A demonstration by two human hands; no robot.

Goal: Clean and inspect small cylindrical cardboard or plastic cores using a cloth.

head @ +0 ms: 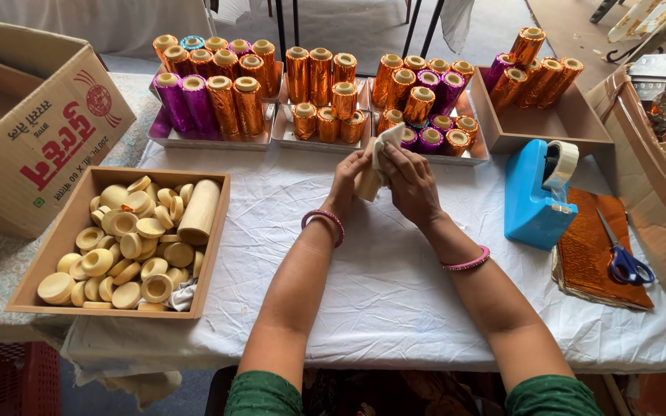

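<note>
White cloth (pixel 395 293) bare near table edge, left hand (pixel 348 181) and right hand (pixel 410 185) fingers grasping cream spool (pixel 370 181), trays beyond.

Cylinder (pixel 367 183): pale cream, plain, no foil wrap. Held up off the tabletop, roughly upright with a slight tilt, mid-scene, just in front of the trays of wrapped rolls. Only its lower part shows; the rest sits behind fingers and cloth. Cloth (pixel 389 137): small white piece, crumpled, pressed against the cylinder's upper end, sticking up above the fingers. Cylinder and cloth are touching; the cylinder's top face can't be seen.
</note>
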